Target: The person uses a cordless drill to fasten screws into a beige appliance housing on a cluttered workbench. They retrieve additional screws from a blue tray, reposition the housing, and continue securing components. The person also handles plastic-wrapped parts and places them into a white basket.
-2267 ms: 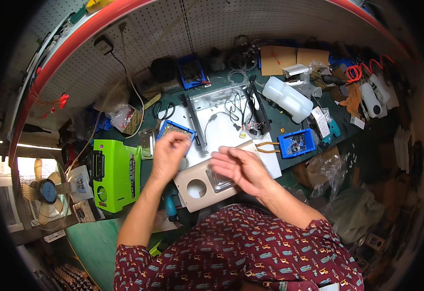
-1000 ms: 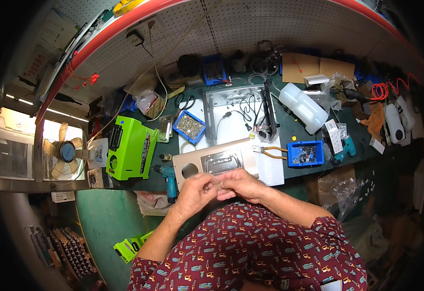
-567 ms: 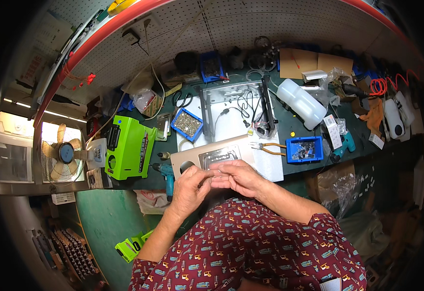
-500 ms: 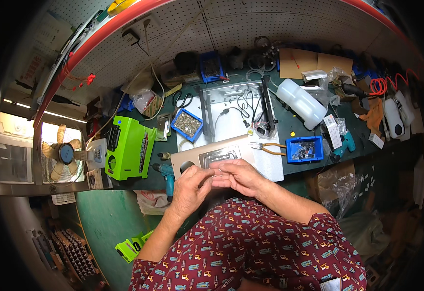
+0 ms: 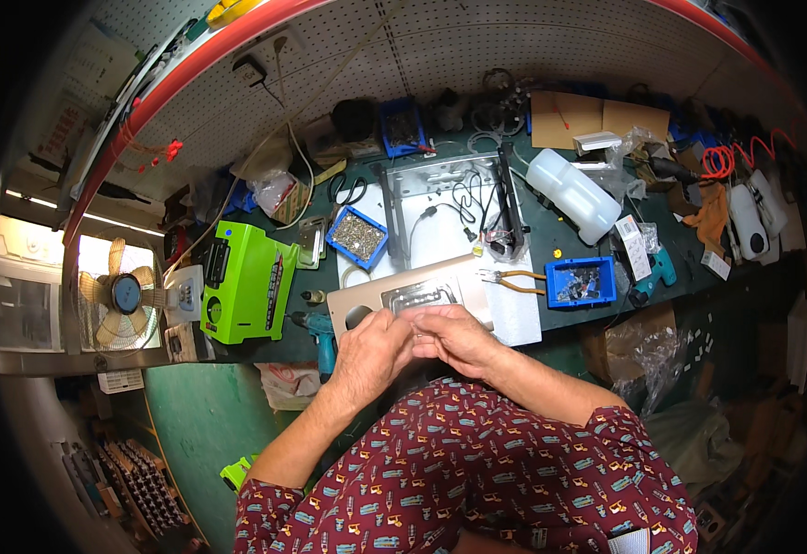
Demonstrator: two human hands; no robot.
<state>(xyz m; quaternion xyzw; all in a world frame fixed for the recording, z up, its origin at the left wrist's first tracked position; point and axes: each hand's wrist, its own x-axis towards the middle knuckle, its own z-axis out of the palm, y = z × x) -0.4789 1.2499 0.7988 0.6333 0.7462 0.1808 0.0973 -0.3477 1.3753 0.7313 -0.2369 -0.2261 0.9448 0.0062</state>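
Observation:
My left hand and my right hand are pressed together, fingertips meeting over the near edge of a beige panel. The panel lies flat on the green bench and has a round hole on its left and a shiny metal plate set in its middle. Both hands have curled fingers. Whatever small thing sits between the fingertips is hidden. A blue tray of screws lies just beyond the panel to the left.
A bright green case and a teal drill lie left of the hands. Orange-handled pliers and a blue parts bin lie to the right. Behind are a metal chassis with wires and a white jug. A fan stands far left.
My left hand came back from the blue screw tray and both hands drew together at the panel's near edge. Over the last half second they have barely moved.

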